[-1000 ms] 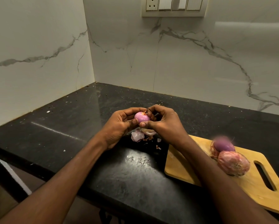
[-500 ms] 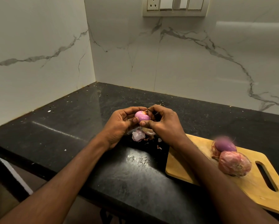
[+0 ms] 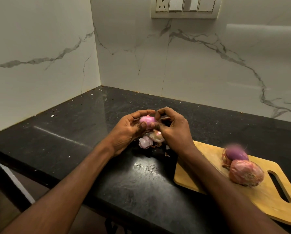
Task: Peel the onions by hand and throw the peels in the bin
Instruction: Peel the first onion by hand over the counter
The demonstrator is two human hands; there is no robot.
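Both hands are raised just above the black stone counter [image 3: 74, 132], meeting at its middle. The left hand [image 3: 129, 130] cups a small pink onion [image 3: 147, 120], fingers curled over its top and thumb pressed against its near side. The right hand [image 3: 173, 129] meets the onion from the right, fingers bent and tips pinching at the onion's right edge; whether a strip of skin is between those tips cannot be told. The onion's visible face is smooth and glossy.

Directly beneath the hands, loose peels [image 3: 151, 140] lie in a small heap on the counter: one pale pink piece, one whitish-brown piece, and small dark flakes beside them.

To the right, a wooden cutting board [image 3: 200, 168] with a slotted handle lies flat on the counter. Two onions sit on it, touching: a purple one [image 3: 236, 154], blurred, with papery skin hanging at its left, and nearer the camera a papery-skinned onion [image 3: 246, 173], unpeeled.

A switch panel [image 3: 185, 7] is mounted on the marble wall above
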